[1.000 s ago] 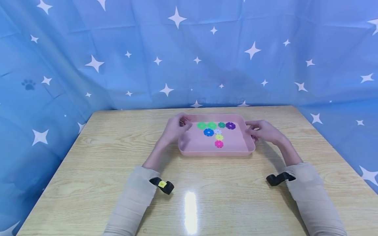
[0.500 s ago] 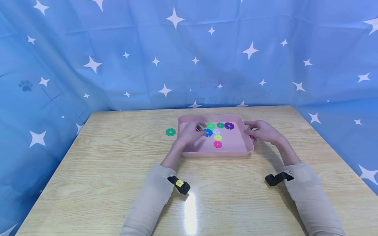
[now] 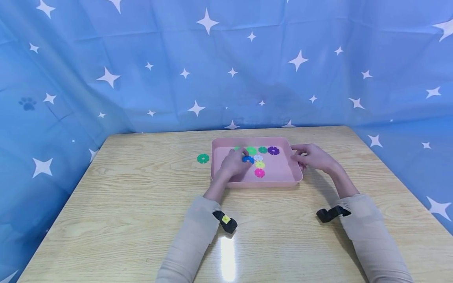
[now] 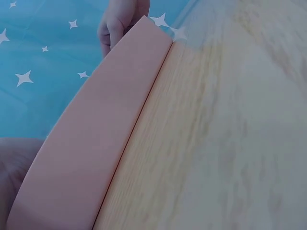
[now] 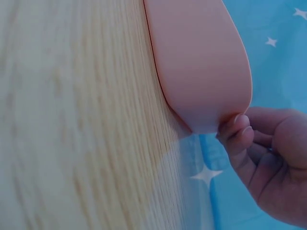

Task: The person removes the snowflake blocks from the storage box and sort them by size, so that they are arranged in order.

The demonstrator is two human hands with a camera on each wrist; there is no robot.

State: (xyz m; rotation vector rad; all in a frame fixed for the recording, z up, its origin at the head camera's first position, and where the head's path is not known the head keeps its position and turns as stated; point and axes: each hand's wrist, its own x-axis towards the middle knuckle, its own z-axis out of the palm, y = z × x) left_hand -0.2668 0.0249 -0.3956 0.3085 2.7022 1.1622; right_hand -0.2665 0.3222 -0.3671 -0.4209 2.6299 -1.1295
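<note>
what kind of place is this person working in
Probably a staged recording spot, though the wider room is out of view: a star-patterned blue cloth hangs behind a wood-grain table, and the person wears black wrist devices.

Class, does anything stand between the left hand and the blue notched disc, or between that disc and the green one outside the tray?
Nothing visible separates the left hand from the blue notched disc. Between that disc and the outside green disc stand that hand and the pink tray's left wall.
</note>
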